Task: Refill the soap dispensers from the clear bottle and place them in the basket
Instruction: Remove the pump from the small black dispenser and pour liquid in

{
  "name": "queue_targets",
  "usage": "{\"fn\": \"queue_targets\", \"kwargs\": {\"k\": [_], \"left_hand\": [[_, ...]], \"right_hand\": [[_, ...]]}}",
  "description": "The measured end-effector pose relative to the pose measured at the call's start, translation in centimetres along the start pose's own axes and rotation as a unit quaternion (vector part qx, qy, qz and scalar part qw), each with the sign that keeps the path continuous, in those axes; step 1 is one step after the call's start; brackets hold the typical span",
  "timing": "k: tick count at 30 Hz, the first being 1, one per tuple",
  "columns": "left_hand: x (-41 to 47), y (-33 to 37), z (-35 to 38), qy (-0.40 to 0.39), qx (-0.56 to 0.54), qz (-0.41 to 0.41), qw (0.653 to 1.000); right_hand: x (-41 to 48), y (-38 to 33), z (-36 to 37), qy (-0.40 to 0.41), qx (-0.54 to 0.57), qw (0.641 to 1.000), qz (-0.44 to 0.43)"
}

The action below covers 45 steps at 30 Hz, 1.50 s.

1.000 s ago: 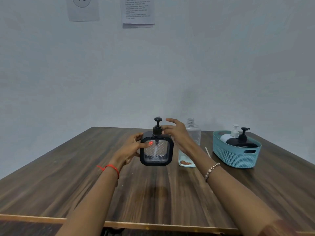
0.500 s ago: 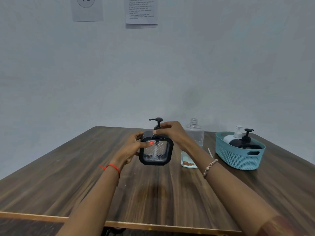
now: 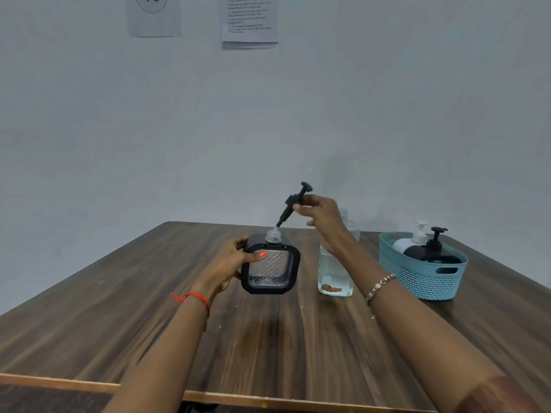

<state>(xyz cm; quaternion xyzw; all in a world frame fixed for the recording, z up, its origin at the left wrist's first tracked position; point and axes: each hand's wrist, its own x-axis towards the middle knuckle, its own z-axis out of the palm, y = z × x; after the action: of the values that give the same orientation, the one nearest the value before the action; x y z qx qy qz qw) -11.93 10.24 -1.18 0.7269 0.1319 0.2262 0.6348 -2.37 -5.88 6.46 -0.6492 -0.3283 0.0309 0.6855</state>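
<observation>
A square black dispenser with a clear textured window stands on the table, gripped at its left side by my left hand. Its clear neck is uncovered. My right hand holds the black pump head tilted above the neck, with the tube's tip still at the opening. Behind my right wrist stands the clear bottle, uncapped, holding some liquid. At the right, a teal basket contains a white dispenser and a black dispenser.
The wooden table reaches to a pale front edge near me. A plain wall with two paper sheets rises behind it. The basket stands close to the table's right edge.
My right hand has unscrewed the pump head and lifted it up and to the right, out of the dispenser's neck. My left hand keeps its hold on the dispenser.
</observation>
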Motion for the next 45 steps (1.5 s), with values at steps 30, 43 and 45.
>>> {"fn": "queue_targets", "kwargs": {"k": [30,43,45], "left_hand": [[2.4,-0.9,2.1,0.105,-0.072,0.006,0.992],[3.5,-0.3,3.3,0.071,-0.046,0.025,0.996],[3.6,-0.2,3.7,0.068,-0.047,0.028,0.996]], "right_hand": [[-2.5,9.8,-6.3,0.26,-0.166,0.942,-0.13],[2.5,12.8,-9.0,0.061,-0.057,0.995,0.06],[2.1,12.6,-8.7,0.091,-0.085,0.991,0.055]]}}
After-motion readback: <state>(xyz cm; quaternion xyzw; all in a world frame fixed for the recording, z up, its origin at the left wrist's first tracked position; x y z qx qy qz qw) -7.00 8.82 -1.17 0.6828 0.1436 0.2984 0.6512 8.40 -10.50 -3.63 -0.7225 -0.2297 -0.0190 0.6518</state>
